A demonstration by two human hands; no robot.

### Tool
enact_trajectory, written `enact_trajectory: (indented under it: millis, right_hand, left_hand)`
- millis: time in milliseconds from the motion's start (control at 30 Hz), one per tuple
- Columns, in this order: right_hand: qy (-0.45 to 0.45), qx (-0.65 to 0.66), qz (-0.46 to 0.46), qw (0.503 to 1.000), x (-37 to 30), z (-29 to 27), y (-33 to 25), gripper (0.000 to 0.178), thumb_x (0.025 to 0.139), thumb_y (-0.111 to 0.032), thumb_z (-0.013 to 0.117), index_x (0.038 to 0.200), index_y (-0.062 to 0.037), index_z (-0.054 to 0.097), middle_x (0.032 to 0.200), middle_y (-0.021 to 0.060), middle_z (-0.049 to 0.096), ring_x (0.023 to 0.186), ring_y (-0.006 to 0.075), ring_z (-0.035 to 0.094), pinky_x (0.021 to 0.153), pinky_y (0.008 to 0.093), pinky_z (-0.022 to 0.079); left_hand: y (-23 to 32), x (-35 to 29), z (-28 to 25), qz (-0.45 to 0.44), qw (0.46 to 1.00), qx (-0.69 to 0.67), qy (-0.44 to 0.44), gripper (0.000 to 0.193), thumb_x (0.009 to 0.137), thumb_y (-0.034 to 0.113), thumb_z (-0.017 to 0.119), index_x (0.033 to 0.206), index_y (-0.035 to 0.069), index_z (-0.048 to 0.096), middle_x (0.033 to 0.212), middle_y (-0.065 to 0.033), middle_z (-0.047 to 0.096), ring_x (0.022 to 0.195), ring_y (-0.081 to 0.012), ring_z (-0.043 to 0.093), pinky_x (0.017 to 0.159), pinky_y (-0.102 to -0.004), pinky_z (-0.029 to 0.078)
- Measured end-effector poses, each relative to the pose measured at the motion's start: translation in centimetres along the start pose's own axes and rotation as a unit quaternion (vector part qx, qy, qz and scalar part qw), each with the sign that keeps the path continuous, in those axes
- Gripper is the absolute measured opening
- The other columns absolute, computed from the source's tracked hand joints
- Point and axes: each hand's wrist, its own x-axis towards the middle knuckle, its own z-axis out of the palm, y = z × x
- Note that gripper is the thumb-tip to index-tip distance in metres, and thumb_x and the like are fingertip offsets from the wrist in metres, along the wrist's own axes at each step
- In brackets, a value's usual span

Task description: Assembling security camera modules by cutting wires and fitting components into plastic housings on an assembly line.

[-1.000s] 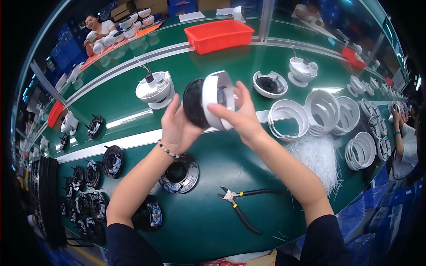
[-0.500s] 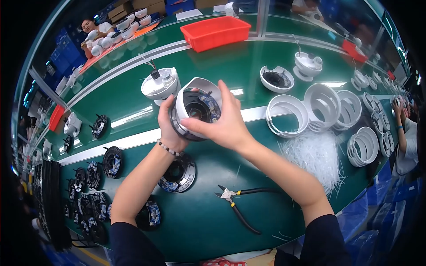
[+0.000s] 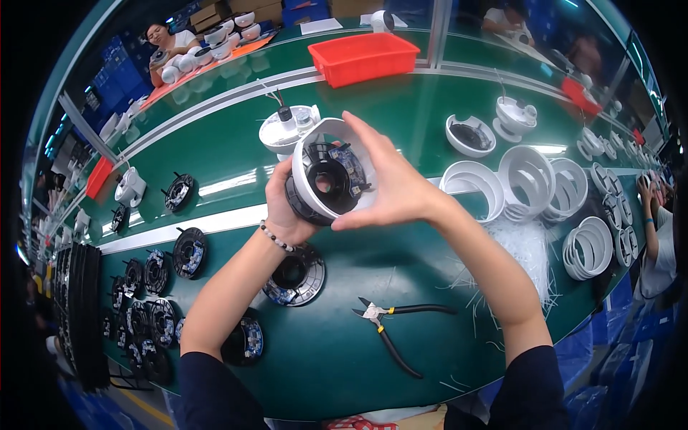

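Both hands hold a white plastic ring housing (image 3: 299, 185) around a black round base (image 3: 315, 168), tilted so that its inside shows. A blue circuit board (image 3: 347, 166) sits inside, beside a central hole. My left hand (image 3: 284, 215) is wrapped round the lower left side, fingers partly hidden. Across the right side of the ring spans my right hand (image 3: 398, 183), thumb at the lower rim and fingers at the top. Just behind stands a white camera shell (image 3: 276, 131) with wires sticking up. Another black base with boards (image 3: 304, 276) lies below my left wrist.
Diagonal cutters (image 3: 390, 322) lie open on the green table. White rings (image 3: 469, 183) stand at right beside a heap of clear plastic strips (image 3: 523, 251). Several black bases (image 3: 190, 252) lie at left. A red bin (image 3: 365, 61) sits at the back; other people work beyond.
The ring and base have turned, so the ring's opening faces me more, with the ring's rim now encircling the base. My right thumb has moved down to the lower rim. The whole view has shifted.
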Motion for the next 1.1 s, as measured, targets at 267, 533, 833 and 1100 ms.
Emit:
enact_trajectory:
  millis: [267, 533, 833, 1100]
  right_hand:
    - [0.112, 0.161, 0.110, 0.974, -0.5, 2.2, -1.7, 0.117, 0.050, -0.036, 0.083, 0.133, 0.0082, 0.013, 0.133, 0.0298, 0.027, 0.124, 0.0336, 0.032, 0.101, 0.0377, 0.028]
    - [0.115, -0.050, 0.105, 0.987, 0.0, 4.7, -3.4, 0.120, 0.050, -0.045, 0.080, 0.129, 0.0140, 0.013, 0.128, 0.0302, 0.028, 0.120, 0.0401, 0.028, 0.101, 0.0428, 0.025]
    - [0.085, -0.087, 0.067, 0.990, 0.8, 5.5, -3.2, 0.121, 0.046, -0.047, 0.079, 0.129, 0.0128, 0.014, 0.128, 0.0290, 0.025, 0.120, 0.0405, 0.027, 0.101, 0.0435, 0.024]
    - [0.176, -0.110, -0.043, 0.977, 0.4, 8.5, -2.0, 0.123, 0.046, -0.047, 0.079, 0.132, 0.0064, 0.010, 0.131, 0.0285, 0.019, 0.120, 0.0436, 0.024, 0.099, 0.0469, 0.022]
  left_hand:
    - [0.9, -0.5, 0.2, 0.050, 0.998, 0.024, 0.039, 0.069, 0.085, 0.060, 0.029, 0.124, 0.005, 0.040, 0.116, -0.0135, 0.050, 0.106, -0.0277, 0.050, 0.092, -0.0419, 0.040]
    - [0.4, -1.3, -0.1, 0.074, 0.997, 0.025, 0.015, 0.072, 0.086, 0.062, 0.023, 0.124, 0.003, 0.039, 0.118, -0.0132, 0.049, 0.107, -0.0235, 0.050, 0.092, -0.0373, 0.041]
    - [2.3, -1.9, -0.7, 0.021, 0.998, 0.049, 0.015, 0.075, 0.085, 0.064, 0.020, 0.125, 0.003, 0.038, 0.117, -0.0138, 0.050, 0.107, -0.0233, 0.051, 0.092, -0.0373, 0.042]
    - [3.6, -2.7, -2.0, -0.017, 0.997, -0.020, -0.077, 0.052, 0.078, 0.031, 0.050, 0.120, 0.001, 0.043, 0.112, -0.0154, 0.053, 0.099, -0.0245, 0.056, 0.088, -0.0378, 0.046]
